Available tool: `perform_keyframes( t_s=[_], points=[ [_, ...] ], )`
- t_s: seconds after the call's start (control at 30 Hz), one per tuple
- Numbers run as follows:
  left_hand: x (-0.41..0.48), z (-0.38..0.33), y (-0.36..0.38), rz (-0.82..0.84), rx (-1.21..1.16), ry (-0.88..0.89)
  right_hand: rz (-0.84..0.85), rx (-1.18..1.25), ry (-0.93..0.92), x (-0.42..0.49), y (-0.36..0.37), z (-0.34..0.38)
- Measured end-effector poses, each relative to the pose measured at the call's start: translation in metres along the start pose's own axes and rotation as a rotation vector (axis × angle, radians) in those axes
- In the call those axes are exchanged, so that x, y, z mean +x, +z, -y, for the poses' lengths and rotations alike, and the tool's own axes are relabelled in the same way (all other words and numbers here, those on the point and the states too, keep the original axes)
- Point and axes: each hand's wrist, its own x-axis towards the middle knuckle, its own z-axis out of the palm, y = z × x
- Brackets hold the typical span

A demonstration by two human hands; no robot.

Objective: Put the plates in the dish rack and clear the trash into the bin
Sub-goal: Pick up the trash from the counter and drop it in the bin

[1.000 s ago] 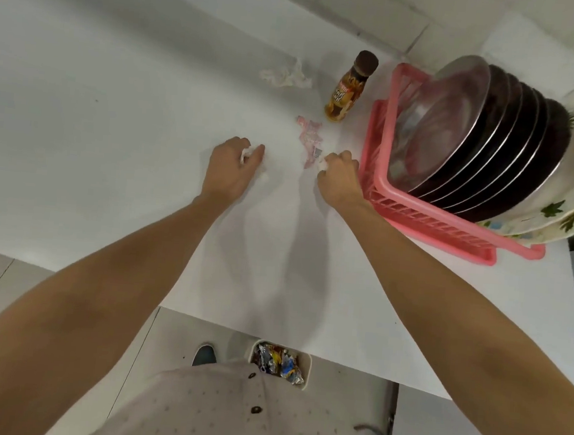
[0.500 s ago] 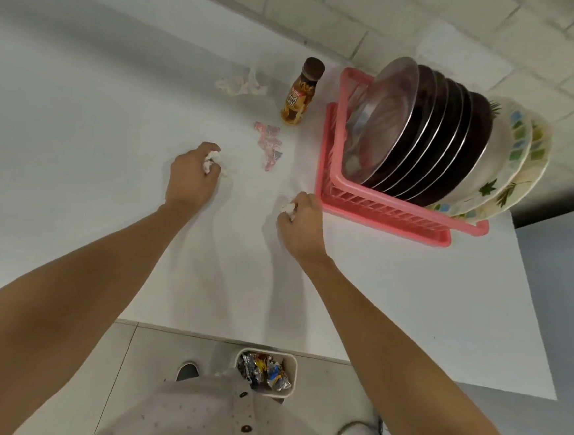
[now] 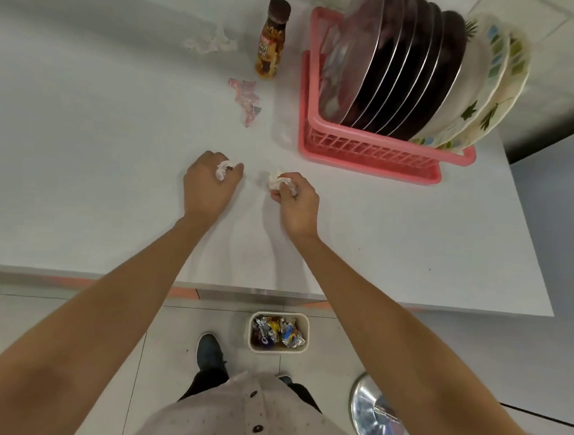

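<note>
My left hand [image 3: 209,187] grips a small crumpled white tissue [image 3: 221,171] over the white counter. My right hand [image 3: 295,201] holds a second crumpled tissue [image 3: 276,181] just to its right. Farther back on the counter lie a torn red wrapper [image 3: 247,99] and a loose white tissue [image 3: 210,41]. A brown bottle [image 3: 271,39] stands upright beside the pink dish rack [image 3: 369,155], which holds several steel plates [image 3: 387,64] and patterned plates [image 3: 491,86] on edge. A small beige bin [image 3: 277,348] with shiny wrappers sits on the floor below the counter edge.
The counter's front edge [image 3: 273,291] runs across the middle of the view, with tiled floor below. My shoe [image 3: 209,352] stands left of the bin. A round steel lid [image 3: 375,413] lies on the floor at the right.
Both hands have drawn back from near the rack and wrapper toward the counter's front, each still holding its tissue. The view has tilted down, showing more floor and the bin.
</note>
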Motion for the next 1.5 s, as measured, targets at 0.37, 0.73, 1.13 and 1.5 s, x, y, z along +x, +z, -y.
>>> perform_keyframes(
  t_s=[0.37,0.73,1.13,1.5],
  points=[
    [-0.106,-0.025,0.031,0.071,0.061,0.040,0.213,-0.159,-0.164,-0.074,-0.031,-0.014],
    [-0.248,-0.061,0.064,0.040,-0.116,-0.053,0.362,-0.078,-0.235,-0.164,-0.143,-0.055],
    [-0.367,-0.059,0.100,0.172,0.062,-0.243,0.335,-0.059,0.176,-0.245,-0.242,-0.151],
    [-0.383,0.002,0.144,0.467,0.136,-0.429,0.303,0.031,0.434,-0.273,-0.260,-0.224]
  ],
)
